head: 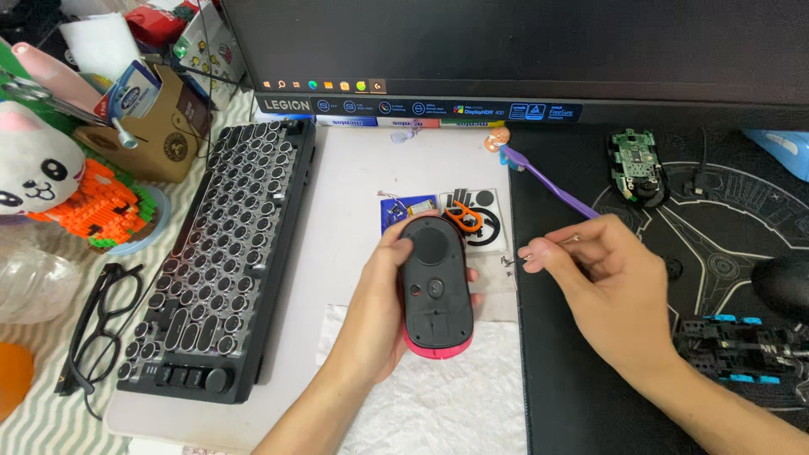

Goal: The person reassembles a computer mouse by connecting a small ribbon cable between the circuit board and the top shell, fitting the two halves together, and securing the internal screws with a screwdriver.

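The left hand (383,303) wraps around an upturned dark grey and pink plastic computer mouse (435,286) above the crumpled white tissue (438,396); the right hand (602,282) pinches a thin metal tool (548,245) at the black mat's (590,396) left edge.

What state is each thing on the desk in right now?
Mouse shell: upside down, gripped in left hand.
Right hand: pinching a thin tool, apart from the mouse.
Circuit board: bare, lying on the black mat.
Purple toothbrush: lying across the mat edge.
Glasses: unfolded, left of keyboard.
Monitor: on.
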